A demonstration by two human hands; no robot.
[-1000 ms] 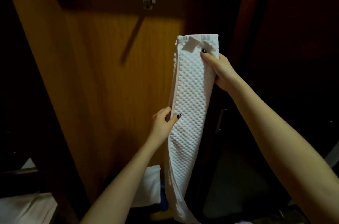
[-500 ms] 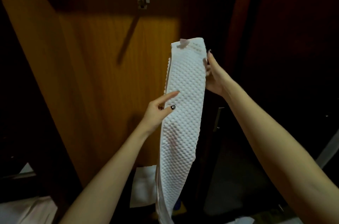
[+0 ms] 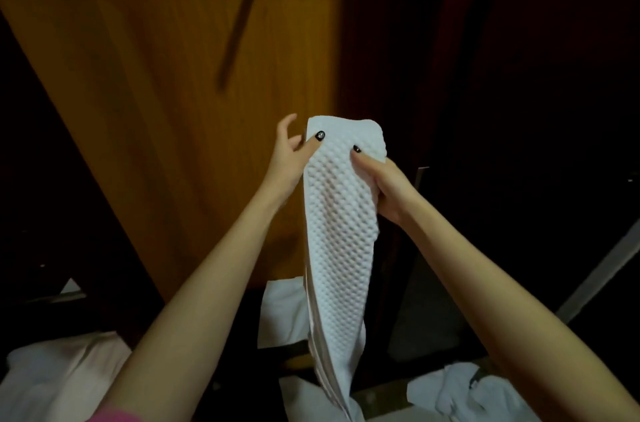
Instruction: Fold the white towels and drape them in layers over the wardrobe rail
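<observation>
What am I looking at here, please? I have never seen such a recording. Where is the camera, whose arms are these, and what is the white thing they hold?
There is no machine: these are a person's two bare arms. The one camera sits on the person's head and looks forward and down. The left hand and the right hand each pinch the top of a white waffle-textured towel, folded into a long strip that hangs down. Behind it is a wooden wardrobe panel. More white towels lie lower in the dark; on what, I cannot tell.
</observation>
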